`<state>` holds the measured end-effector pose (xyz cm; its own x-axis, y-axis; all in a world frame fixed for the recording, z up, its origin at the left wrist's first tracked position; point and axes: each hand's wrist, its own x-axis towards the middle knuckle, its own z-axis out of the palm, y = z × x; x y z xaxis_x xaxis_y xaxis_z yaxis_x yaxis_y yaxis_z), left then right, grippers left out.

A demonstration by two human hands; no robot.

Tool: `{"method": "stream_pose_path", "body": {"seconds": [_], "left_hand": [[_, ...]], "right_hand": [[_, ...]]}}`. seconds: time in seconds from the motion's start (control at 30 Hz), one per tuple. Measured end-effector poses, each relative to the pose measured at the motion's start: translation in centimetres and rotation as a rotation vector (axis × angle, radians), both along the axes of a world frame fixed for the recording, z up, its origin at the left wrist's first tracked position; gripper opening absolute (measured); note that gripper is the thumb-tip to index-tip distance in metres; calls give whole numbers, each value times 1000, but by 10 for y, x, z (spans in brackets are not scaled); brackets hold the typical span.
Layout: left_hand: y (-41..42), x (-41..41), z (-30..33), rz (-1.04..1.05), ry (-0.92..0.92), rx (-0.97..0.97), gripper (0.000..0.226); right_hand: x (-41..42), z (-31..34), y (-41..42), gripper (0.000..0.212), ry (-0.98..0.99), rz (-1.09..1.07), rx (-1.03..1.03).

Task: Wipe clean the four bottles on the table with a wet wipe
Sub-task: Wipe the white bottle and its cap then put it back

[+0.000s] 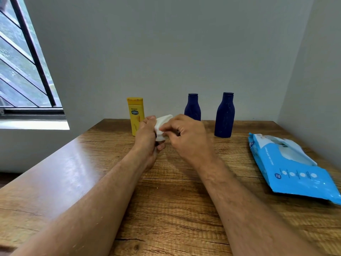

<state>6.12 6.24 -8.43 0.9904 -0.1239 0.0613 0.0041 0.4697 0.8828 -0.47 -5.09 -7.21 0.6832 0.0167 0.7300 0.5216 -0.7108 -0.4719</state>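
Both forearms reach over the desk (166,200); the left hand (147,137) and right hand (186,137) each pinch a crumpled white wet wipe (162,124), held above the wood. Swinging outward could, I judge, topple the yellow bottle (135,115) or near blue bottle (192,107). A second blue bottle (224,115) looks dusty; the fourth is unseen.

Three bottles (192,107) at table (175,200) back edge; hands (145,135) in front; wipes pack (291,167) at right.
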Motion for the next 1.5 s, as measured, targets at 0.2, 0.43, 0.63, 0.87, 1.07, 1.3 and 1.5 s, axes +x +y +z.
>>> {"method": "stream_pose_path", "body": {"seconds": [0.2,0.43,0.63,0.87,1.07,1.3,1.5], "left_hand": [[3,-3,2,-90,-29,-17,5],[1,-4,2,-61,-86,-41,5],[2,-2,1,-44,-81,-106,11],[2,-3,2,-115,-120,-64,3],[3,-5,2,-129,-162,-93,7],[10,2,6,-100,-92,-266,15],[10,-2,6,-203,-44,-141,28]], "right_hand": [[4,2,-6,15,-66,-127,154],[2,1,-5,14,-73,-86,131],[-2,2,3,16,-16,5,6],[2,5,-5,10,-98,-162,225],[3,6,-9,14,42,0,522],[5,12,-7,16,337,372,1145],[14,12,-13,33,407,493,1507]]}}
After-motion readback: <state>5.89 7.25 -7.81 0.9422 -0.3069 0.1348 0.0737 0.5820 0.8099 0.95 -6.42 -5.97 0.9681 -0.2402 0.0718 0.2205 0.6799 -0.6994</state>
